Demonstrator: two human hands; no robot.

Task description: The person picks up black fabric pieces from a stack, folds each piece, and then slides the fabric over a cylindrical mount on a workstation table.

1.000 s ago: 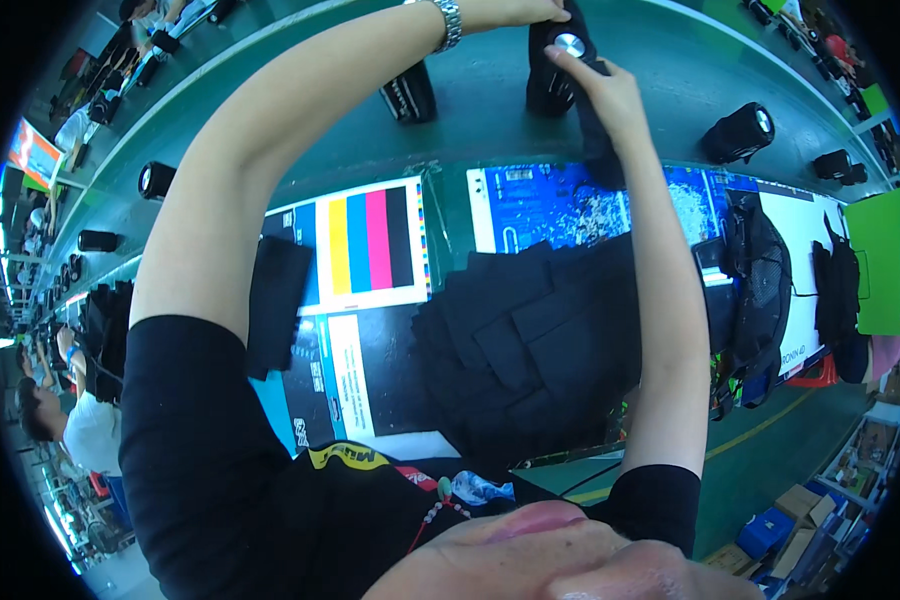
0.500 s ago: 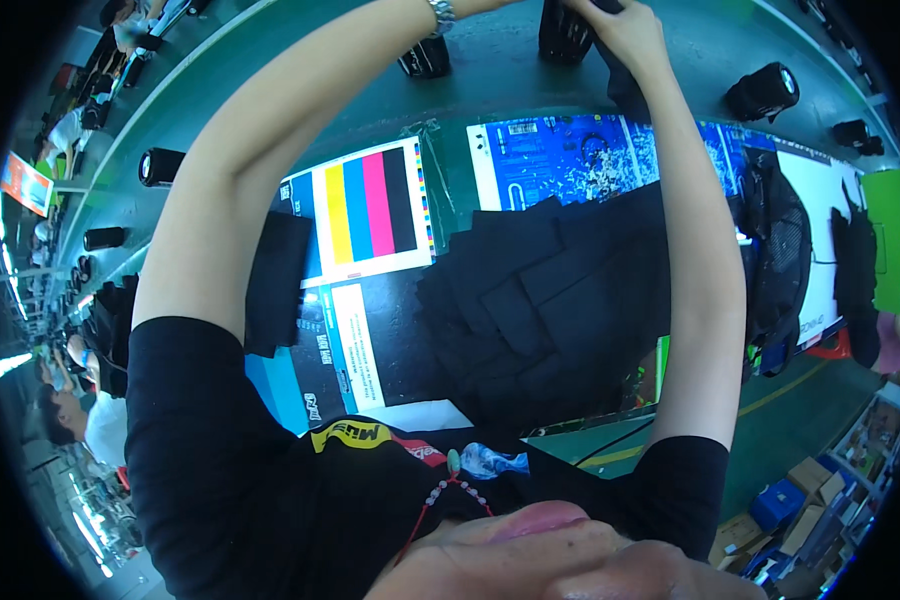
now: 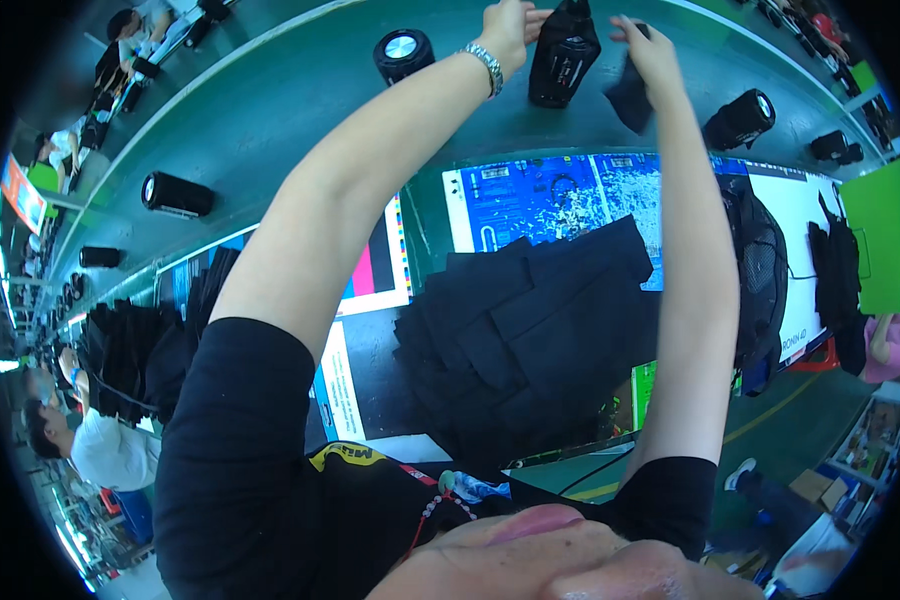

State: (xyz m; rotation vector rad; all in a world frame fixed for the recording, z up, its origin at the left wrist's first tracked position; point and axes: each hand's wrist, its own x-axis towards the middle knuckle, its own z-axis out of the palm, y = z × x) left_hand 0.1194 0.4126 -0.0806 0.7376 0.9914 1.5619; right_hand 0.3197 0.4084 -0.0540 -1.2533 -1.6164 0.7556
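A dark speaker-shaped bundle (image 3: 565,62), with a pointed top and small pale printing, stands on the green bench at the far middle. It seems to be a cylindrical speaker in a black bag. My left hand (image 3: 510,32), with a metal watch at the wrist, is just left of it, fingers stretched toward it; whether they touch it I cannot tell. To its right, my right hand (image 3: 646,52) is closed on a flat black cloth bag (image 3: 630,97) that hangs below the fingers. A spread pile of similar black cloth pieces (image 3: 530,330) lies nearer me.
Along the green bench (image 3: 300,110) stand or lie black cylindrical speakers, one (image 3: 403,55) left of my left hand, one (image 3: 177,194) farther left, another (image 3: 740,120) to the right. A black mesh backpack (image 3: 762,270) sits at right. People work at both sides.
My hands have come apart and nearer, leaving the dark bundle standing between them. The black cloth bag has moved with my right hand. The view has shifted, showing more of the bench.
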